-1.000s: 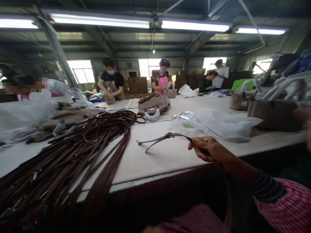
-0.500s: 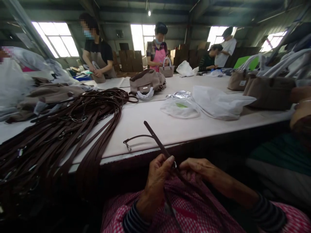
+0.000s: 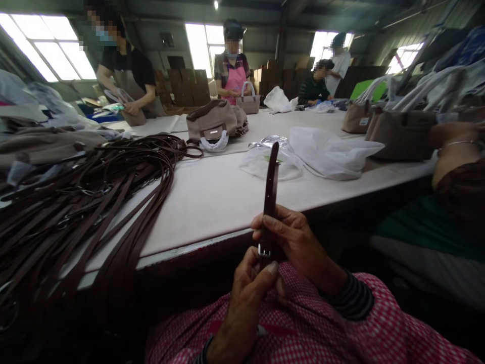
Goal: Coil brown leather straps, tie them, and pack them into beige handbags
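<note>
A dark brown leather strap [image 3: 271,182] stands upright in front of me, its free end pointing up over the white table's edge [image 3: 212,202]. My right hand [image 3: 299,242] is wrapped round its lower part. My left hand [image 3: 250,288] pinches the strap at a small silver buckle [image 3: 264,250] just below. Both hands are over my lap, in pink checked cloth with striped cuffs.
A big heap of brown straps [image 3: 83,202] covers the table's left side and hangs over its edge. Clear plastic bags [image 3: 314,151] lie at centre right. Taupe handbags [image 3: 215,124] stand further back and at right [image 3: 401,131]. Several people work at the far side; another person's arm [image 3: 450,151] is at right.
The view has tilted down. The strap, stretched out over the table a second ago, was drawn to my lap and now stands upright; my left hand joined the right on it.
</note>
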